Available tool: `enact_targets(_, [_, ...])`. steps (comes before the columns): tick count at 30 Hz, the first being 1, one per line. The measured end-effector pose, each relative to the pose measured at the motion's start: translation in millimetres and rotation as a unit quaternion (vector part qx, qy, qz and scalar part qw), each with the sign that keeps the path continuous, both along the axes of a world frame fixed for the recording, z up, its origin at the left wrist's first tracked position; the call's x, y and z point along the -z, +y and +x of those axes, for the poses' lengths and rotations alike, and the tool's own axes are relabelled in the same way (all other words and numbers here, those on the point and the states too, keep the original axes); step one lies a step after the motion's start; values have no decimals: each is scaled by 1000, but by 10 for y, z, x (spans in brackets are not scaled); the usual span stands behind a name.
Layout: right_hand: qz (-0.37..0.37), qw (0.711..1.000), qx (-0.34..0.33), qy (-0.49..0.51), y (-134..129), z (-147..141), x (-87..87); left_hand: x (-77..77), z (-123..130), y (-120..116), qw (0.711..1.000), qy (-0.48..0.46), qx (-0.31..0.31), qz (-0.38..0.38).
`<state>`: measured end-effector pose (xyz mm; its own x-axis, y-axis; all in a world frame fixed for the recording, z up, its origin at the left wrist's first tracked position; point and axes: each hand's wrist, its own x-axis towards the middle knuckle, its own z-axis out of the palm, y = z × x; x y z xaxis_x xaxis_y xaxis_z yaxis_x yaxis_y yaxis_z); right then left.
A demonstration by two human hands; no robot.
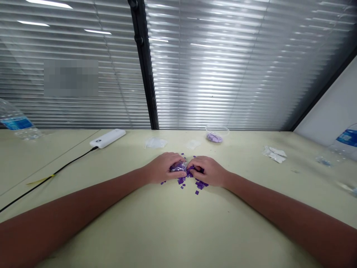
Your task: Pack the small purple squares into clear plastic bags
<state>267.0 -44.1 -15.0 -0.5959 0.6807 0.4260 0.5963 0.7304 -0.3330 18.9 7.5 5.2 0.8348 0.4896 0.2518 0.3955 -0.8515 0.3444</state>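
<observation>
Fingers of my left hand [164, 167] are wrapped round a small clear plastic bag [178, 167] with purple pieces inside. Close against the bag's right side is my right hand [208, 170], its fingertips pinched together among the purple pieces. Whatever those fingertips hold is too small to make out. Loose purple square pieces [200, 184] lie on the table under and around both hands, several of them just in front of the right hand.
Behind my hands on the table [167, 230] are a clear round container [214, 137] of light purple bits and clear plastic pieces [155, 142]. At left lie a white power bank [108, 139] with a black cable and a bottle [19, 123]. Crumpled white paper [275, 153] is at right.
</observation>
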Motion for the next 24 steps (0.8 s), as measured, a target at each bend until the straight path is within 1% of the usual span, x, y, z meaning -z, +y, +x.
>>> enact_targets(12, [-3, 1000, -1, 3, -12, -3, -25, -16, 3, -13, 1000, 2, -5, -6])
enact_targets(24, [-2, 1000, 0, 5, 4, 4, 3, -5, -1, -4, 1000, 10, -8, 0])
